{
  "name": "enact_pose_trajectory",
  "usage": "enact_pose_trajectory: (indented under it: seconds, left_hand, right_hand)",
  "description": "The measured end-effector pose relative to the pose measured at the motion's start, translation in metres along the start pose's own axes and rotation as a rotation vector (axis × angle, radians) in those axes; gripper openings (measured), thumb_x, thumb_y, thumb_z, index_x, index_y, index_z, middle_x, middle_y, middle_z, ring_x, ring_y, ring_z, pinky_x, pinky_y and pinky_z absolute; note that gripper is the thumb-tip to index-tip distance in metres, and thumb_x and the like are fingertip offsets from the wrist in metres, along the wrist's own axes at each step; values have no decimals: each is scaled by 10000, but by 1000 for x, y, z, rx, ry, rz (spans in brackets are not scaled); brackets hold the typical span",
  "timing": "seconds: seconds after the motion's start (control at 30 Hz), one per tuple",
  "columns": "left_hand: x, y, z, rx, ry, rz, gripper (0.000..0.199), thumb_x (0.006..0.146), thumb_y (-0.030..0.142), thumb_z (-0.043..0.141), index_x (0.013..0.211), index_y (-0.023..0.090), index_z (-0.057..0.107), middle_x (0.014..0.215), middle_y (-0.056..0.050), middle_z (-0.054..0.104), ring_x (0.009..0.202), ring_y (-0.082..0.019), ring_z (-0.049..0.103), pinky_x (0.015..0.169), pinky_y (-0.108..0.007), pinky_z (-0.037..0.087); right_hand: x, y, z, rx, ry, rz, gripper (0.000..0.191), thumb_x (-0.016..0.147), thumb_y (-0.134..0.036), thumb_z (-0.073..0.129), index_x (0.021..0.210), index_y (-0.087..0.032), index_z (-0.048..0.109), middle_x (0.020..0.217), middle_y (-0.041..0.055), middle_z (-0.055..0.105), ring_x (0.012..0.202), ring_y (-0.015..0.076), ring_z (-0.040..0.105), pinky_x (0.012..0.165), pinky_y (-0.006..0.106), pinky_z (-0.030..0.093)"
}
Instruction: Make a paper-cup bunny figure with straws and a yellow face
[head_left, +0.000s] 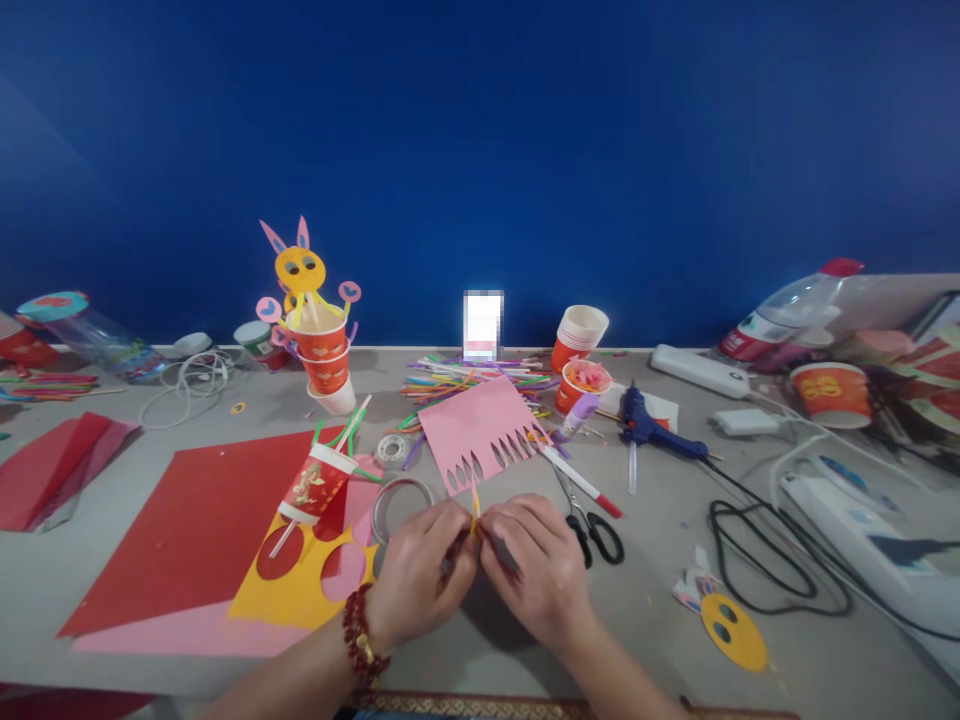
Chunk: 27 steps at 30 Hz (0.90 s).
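Observation:
In the head view both hands meet low in the middle. My left hand [427, 560], with a dark red bead bracelet [361, 640] at the wrist, has its fingertips pinched on a small yellow-orange piece [475, 508]. My right hand [536, 565] is closed at the same piece from the other side. Just beyond the fingertips lies a pink sheet [480, 430] with leaf-shaped cut-outs along its near edge. Black-handled scissors [594, 538] lie beside my right hand, and a roll of tape [403, 508] lies beside my left hand.
Red paper [187, 520], yellow paper [300, 590] and a decorated cup [315, 485] lie to the left. A stacked-cup rabbit figure [319, 340] stands behind. At the right are a blue glue gun [652, 430], a black cable [765, 590] and a yellow rabbit face [735, 632].

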<state>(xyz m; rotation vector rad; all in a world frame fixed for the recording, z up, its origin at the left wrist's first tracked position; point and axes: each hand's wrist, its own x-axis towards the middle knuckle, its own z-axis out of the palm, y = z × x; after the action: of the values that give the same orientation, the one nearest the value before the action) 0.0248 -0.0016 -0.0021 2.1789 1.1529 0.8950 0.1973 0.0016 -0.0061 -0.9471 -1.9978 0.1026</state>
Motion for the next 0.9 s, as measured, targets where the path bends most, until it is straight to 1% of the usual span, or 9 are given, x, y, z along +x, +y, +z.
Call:
enact_pose_trajectory:
  seconds: [0.2,0.3,0.43,0.57,0.77,0.9]
  left_hand:
    - [-1,-1,1,-7,-6,17,153,881,87,426,815,224,416,719,-4,507,651,-165,478,616,-269,339]
    - [-1,-1,1,23,16,50,144,880,89,420,822,221,420,715,2,503,644,-161,476,603,-266,333]
    - [-1,-1,2,58,50,107,133,886,91,412,841,213,438,730,0,518,656,-158,488,608,-263,344]
    - [-1,-1,3,73,53,116,122,904,99,411,868,208,454,749,-5,538,674,-157,508,622,-261,362]
    - [-2,0,1,95,23,116,120,914,109,396,875,207,452,765,-16,550,690,-169,520,627,-272,377]
    - [-3,0,1,116,0,99,136,902,93,382,879,208,450,779,-25,559,704,-180,530,631,-284,384]
  right_hand:
    - [2,0,-2,93,9,41,168,855,-66,540,908,-212,604,815,55,704,765,209,615,755,379,519]
    - [4,0,-2,150,0,74,160,860,-66,538,906,-213,584,814,50,691,769,209,596,739,371,503]
    - [4,1,1,217,-23,153,135,870,-82,536,869,-217,547,795,41,661,758,210,575,687,350,476]
    - [2,3,3,219,-25,130,147,863,-77,546,883,-223,541,808,43,665,764,217,574,697,359,472]
    - [1,2,1,203,-18,79,175,854,-54,554,908,-220,548,806,52,678,762,221,581,710,373,483]
    - [1,0,1,200,-28,47,158,855,-64,561,885,-219,554,794,57,669,766,227,574,716,384,481]
